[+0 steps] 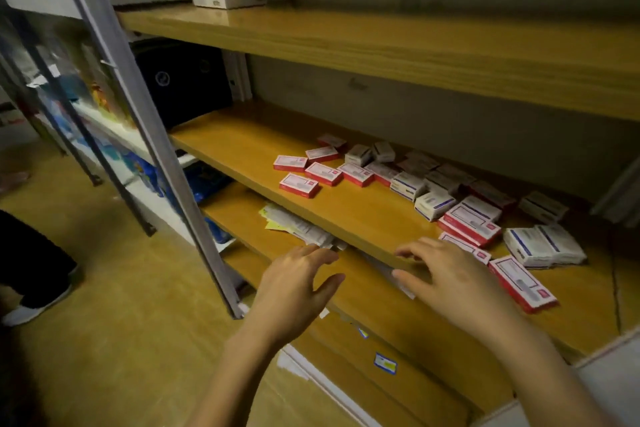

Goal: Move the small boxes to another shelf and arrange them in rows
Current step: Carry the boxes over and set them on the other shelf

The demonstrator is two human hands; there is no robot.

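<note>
Head view: the small boxes (pixel 323 173), red-and-white and blue-and-white, lie scattered in no rows on the middle shelf (pixel 249 149), mostly toward its right. The left hand (pixel 294 282) is in front of the shelf's near edge, fingers spread, holding nothing. The right hand (pixel 450 279) is over that edge, fingers spread, gripping nothing. Papers (pixel 298 225) lie on the shelf below.
</note>
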